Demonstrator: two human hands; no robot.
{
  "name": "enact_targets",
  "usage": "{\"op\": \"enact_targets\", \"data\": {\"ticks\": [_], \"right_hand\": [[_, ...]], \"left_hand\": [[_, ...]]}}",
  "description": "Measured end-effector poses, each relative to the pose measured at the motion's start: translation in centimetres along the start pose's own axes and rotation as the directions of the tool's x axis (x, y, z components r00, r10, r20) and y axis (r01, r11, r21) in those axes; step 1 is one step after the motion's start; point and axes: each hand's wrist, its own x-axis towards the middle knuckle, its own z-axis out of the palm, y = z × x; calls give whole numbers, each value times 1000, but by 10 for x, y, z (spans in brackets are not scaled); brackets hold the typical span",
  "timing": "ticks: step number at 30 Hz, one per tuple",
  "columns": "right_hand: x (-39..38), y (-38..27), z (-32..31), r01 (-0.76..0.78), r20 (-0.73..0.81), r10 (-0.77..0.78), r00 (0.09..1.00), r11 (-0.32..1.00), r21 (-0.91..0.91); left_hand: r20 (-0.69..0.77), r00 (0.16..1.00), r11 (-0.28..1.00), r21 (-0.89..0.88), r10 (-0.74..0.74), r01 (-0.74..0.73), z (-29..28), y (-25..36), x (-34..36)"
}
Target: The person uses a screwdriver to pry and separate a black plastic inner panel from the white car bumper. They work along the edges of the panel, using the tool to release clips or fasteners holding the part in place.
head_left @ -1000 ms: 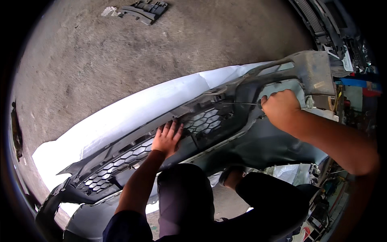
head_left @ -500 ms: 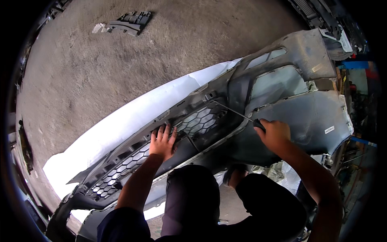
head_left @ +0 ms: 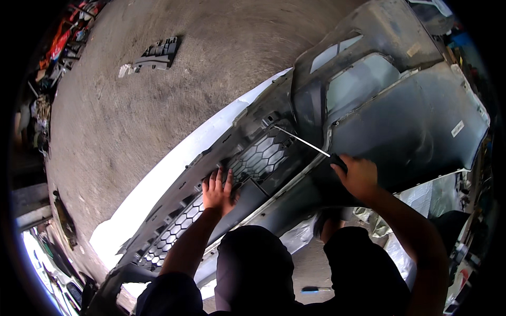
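Note:
A large black car bumper (head_left: pixel 379 137) lies with its inner side up, running from lower left to upper right. Along its middle sits a honeycomb grille (head_left: pixel 258 158). My left hand (head_left: pixel 217 194) rests flat on the grille area, fingers spread, holding nothing. In my right hand (head_left: pixel 359 177) is the black handle of a screwdriver (head_left: pixel 305 143), fingers wrapped round it. Its long metal shaft points up and left. The tip meets the bumper by a clip tab near the upper end of the grille; the exact contact is too small to make out.
White sheeting (head_left: pixel 158 163) lies under the bumper on the concrete floor (head_left: pixel 211 63). A dark plastic bracket (head_left: pixel 158 54) lies beyond it. Near my legs is a blue-handled tool (head_left: pixel 315 289) on the floor, with clear plastic wrapping (head_left: pixel 300 236) nearby. Assorted parts line the left edge.
The view has turned and shifted, so the bumper appears steeper. The screwdriver tip stays by the same tab, and my left hand stays on the grille. The blue-handled tool now shows more fully.

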Motion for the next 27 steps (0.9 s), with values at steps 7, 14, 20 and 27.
{"op": "enact_targets", "data": {"ticks": [7,14,20,27], "right_hand": [[0,5,-10,-38,66,31,997,994,104],[29,-44,-101,75,152,-49,987,982,-171],[21,-17,-195,-15,-10,14,1000,993,-114],[-2,45,-92,-116,180,29,983,859,499]], "left_hand": [[64,998,1000,-12,-17,17,-9,8,3],[85,996,999,50,-24,19,1,8,7],[66,997,997,67,-32,28,-1,-2,-4],[48,999,999,32,7,-8,3,7,6]]}}
